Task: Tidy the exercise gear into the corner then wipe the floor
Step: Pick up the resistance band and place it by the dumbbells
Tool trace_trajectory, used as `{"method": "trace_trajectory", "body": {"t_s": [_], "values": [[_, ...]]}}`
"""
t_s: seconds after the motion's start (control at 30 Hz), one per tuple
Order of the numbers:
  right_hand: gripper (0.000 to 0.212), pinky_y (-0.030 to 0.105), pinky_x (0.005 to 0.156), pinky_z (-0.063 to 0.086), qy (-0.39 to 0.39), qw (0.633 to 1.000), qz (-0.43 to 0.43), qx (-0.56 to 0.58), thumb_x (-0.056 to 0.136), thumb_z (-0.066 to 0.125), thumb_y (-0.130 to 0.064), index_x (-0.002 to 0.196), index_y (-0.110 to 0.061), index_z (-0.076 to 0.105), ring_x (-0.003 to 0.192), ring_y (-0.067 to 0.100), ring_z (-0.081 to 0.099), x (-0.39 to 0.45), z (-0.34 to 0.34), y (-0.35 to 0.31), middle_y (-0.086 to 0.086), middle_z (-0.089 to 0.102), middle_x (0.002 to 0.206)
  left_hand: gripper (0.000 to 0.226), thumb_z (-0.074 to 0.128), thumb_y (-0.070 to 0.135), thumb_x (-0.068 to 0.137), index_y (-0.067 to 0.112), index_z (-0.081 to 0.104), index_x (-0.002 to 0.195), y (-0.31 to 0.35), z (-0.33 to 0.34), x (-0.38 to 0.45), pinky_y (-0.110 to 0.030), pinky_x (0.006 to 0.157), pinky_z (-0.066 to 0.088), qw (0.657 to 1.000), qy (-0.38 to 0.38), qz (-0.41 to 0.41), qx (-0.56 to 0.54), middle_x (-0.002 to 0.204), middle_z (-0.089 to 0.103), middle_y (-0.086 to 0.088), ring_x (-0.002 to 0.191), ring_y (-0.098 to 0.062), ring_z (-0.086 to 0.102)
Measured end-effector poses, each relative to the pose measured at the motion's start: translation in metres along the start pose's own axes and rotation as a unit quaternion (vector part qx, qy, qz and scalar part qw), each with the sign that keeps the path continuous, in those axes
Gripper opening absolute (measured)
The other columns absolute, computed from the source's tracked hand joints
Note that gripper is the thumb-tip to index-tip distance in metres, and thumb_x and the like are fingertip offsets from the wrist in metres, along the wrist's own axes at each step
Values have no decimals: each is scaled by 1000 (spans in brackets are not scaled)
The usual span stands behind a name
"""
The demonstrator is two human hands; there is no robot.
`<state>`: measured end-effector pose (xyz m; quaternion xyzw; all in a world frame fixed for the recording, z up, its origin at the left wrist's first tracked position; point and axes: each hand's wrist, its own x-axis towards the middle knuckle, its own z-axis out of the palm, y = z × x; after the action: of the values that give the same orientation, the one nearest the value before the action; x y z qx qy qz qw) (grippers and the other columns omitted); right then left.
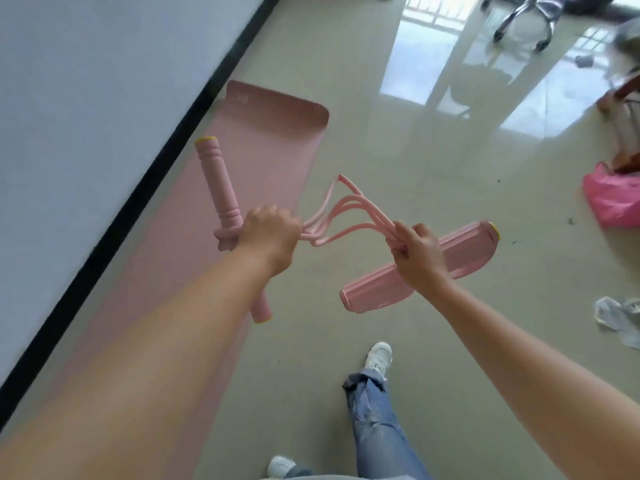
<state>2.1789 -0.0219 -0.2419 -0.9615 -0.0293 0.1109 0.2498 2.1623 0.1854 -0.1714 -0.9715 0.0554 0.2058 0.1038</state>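
I hold a pink pedal resistance puller above the floor. My left hand (268, 233) is closed around the middle of its foam handle bar (216, 178), which has yellow end caps. My right hand (417, 252) pinches the pink elastic tubes (346, 206) where they meet the pink foot pedal (460, 252), which hangs behind that hand. The tubes sag in slack loops between my hands. A pink yoga mat (263, 140) lies unrolled along the wall, below my left arm.
A white wall with a black skirting board (138, 199) runs on the left. A pink plastic bag (613, 199) and a crumpled grey cloth (620, 315) lie on the glossy floor at right. An office chair base (523, 19) stands at the far top.
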Motion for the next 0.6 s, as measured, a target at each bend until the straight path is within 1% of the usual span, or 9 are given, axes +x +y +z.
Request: {"method": "trace_trajectory", "body": {"t_s": [0.07,0.13,0.2,0.27,0.33,0.43,0.5,0.6], "values": [[39,37,83,43,2,1000,0,2,91,46,-2,128,-11,54,101,36,51,28,-39,20,23,52,110,38,42,4,93,16,50,128,19,-29,41,-34,93,40,999,2,26,22,130,53,-7,123,-27,48],[37,36,80,44,2,1000,-8,-2,91,46,-3,126,-12,54,99,34,51,54,-76,42,21,52,107,37,41,5,94,16,50,128,39,-54,81,-35,98,39,997,-3,58,53,130,52,-8,123,-28,47],[33,34,75,43,5,1000,-10,-15,90,46,-3,122,-10,55,93,30,50,78,-109,65,16,49,99,39,40,5,94,16,48,130,60,-78,118,-34,100,38,994,-7,83,71,131,51,-9,125,-27,46],[30,32,72,41,6,1000,-9,-26,90,45,-3,117,-8,56,89,28,48,103,-136,85,9,42,93,40,38,3,94,16,48,131,78,-103,152,-34,99,38,992,9,99,82,130,51,-8,124,-27,46],[28,31,72,41,3,999,-2,-41,89,45,-3,115,-9,57,92,30,50,132,-157,99,7,40,92,40,38,3,95,16,48,131,91,-126,184,-33,98,38,989,28,112,96,130,51,-8,123,-27,46],[28,33,75,44,-4,999,0,-43,90,46,-4,115,-10,57,95,31,52,182,-179,107,9,43,95,37,39,4,94,14,48,129,101,-156,233,-33,99,37,982,37,135,128,130,50,-8,124,-26,46],[28,31,74,43,-10,999,-12,-37,90,45,-4,115,-10,57,91,28,50,220,-191,108,7,41,94,36,39,3,94,13,48,128,101,-171,268,-33,100,36,975,35,158,153,130,50,-7,124,-25,45],[28,24,70,37,-18,999,-35,-29,90,44,-3,114,-9,56,84,21,43,290,-209,107,5,40,93,37,39,2,93,13,49,127,91,-198,332,-33,99,37,969,42,175,168,129,51,-6,123,-25,45]]}}
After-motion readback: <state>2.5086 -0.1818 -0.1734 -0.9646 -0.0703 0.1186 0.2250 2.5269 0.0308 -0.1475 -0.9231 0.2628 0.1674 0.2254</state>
